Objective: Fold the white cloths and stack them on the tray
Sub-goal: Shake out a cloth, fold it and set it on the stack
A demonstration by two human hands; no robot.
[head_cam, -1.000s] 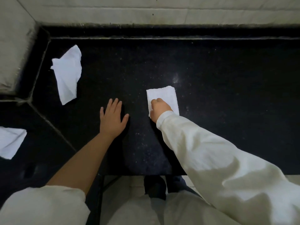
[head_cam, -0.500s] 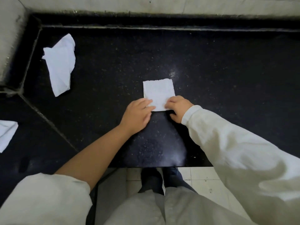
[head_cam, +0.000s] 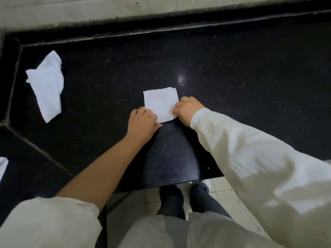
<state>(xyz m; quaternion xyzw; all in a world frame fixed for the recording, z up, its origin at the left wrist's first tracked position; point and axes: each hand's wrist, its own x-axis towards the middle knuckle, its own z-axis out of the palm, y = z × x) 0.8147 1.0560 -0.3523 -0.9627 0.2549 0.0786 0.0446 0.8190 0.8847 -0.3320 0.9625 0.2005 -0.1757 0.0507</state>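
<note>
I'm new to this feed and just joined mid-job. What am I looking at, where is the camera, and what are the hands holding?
There is no machine here: a person works with bare hands, and one camera on their head looks forward and down. The left hand and right hand each grip a near corner of a small folded cloth lying on the dark speckled counter. A crumpled cloth lies unfolded at far left, and another cloth edge shows at the left border. No tray is in view. The person's legs and a tiled floor show below.
</note>
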